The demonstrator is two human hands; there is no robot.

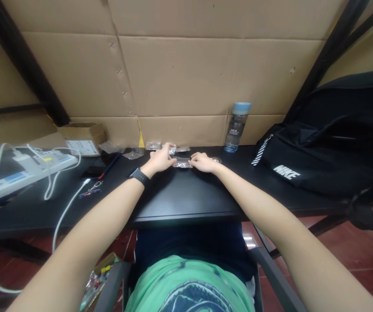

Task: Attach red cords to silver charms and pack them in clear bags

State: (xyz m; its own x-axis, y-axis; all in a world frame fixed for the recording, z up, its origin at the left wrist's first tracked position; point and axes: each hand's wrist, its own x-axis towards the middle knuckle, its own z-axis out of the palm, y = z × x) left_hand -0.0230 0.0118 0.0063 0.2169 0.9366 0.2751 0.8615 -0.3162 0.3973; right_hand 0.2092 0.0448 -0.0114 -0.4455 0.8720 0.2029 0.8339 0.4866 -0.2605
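Near the back of the black table, a small clear plastic packet point(182, 163) lies between my hands. My left hand point(162, 159) has its fingers spread, the thumb at the packet's left end and the forefinger reaching over another shiny packet point(172, 151). My right hand point(203, 162) is closed, its fingertips on the right end of the middle packet. Behind them sits a flat clear packet point(183, 149), and one more packet point(154, 145) is beyond my left hand. Part of a clear wrapper point(217, 160) shows beside my right hand. What the packets contain is too small to tell.
A water bottle point(236, 128) and a black backpack point(319, 147) stand to the right. On the left are a power strip point(27, 175) with white cables, a phone point(100, 165), keys point(92, 190) and a small cardboard box point(84, 138). Cardboard point(180, 78) walls the back.
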